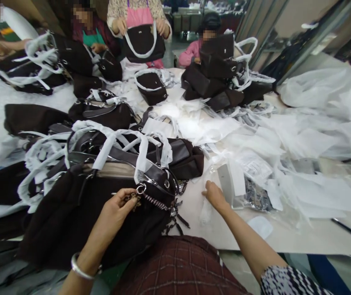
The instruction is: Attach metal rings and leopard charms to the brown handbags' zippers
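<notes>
A large dark brown handbag (71, 213) lies in front of me, its straps (110, 143) wrapped in white paper. Over its front, my left hand (120, 207) is closed on a metal charm (132, 200) beside a ring. From that ring a chain tassel (160, 203) hangs to the right, with dark strands at its end. My right hand (215, 193) is on the table to the right of the bag, with its fingers curled at a clear plastic bag (206, 209). Whether it grips the plastic cannot be made out.
More dark handbags (101, 112) are piled on the left and at the back right (215, 78). White paper sheets (286, 143) and a plastic packet (257, 196) lie to the right, near a black pen (345, 227). Several people work across the table; one holds up a handbag (143, 39).
</notes>
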`<state>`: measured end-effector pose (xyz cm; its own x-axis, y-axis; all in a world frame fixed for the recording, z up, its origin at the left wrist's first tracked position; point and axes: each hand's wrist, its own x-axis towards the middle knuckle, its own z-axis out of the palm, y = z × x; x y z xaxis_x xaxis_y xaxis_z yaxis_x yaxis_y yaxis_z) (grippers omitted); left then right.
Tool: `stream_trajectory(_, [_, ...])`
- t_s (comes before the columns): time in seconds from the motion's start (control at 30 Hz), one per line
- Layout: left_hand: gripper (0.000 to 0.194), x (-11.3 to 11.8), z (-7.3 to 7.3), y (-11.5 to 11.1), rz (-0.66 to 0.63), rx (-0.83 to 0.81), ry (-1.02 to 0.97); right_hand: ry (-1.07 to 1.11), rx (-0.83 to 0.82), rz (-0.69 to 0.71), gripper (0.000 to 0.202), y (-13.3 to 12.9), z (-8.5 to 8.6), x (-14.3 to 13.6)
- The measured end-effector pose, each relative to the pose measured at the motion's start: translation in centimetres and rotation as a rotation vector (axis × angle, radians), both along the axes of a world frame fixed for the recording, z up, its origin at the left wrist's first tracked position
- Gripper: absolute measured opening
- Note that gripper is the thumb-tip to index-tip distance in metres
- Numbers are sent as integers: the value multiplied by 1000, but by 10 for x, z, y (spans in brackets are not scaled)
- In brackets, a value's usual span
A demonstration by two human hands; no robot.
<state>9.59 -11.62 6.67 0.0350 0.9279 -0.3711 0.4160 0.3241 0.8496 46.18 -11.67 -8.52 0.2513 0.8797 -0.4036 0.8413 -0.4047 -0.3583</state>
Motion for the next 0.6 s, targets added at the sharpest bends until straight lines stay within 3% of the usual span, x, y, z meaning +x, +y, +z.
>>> stream_trajectory(0.1, [39,3,5,-14,81,158,209,64,7,3,7,1,-9,18])
stream_trajectory(0.17, [37,11,17,-30,151,347,369,123,21,-19,6,-1,-11,27])
stream_trajectory(0.23, [29,26,33,-47,165,509,407,192,38,-60,10,-5,-13,35])
stream_trajectory(0.3, [16,50,45,-62,56,524,280,266,51,-123,11,-9,-16,41])
stream_trajectory(0.37, [14,80,42,-69,-198,380,102,340,53,-219,12,-12,-21,46])
stream_trajectory(0.43, [20,112,19,-69,-480,130,-17,421,52,-344,16,-15,-26,48])
stream_trajectory(0.47, [24,128,1,-66,-540,11,-37,468,54,-411,19,-16,-29,49])
stream_trajectory(0.53, [41,155,-43,-61,-540,-316,-101,583,74,-538,23,-18,-33,47])
stream_trajectory(0.6, [60,177,-85,-59,-549,-452,-126,726,132,-641,24,-19,-35,42])
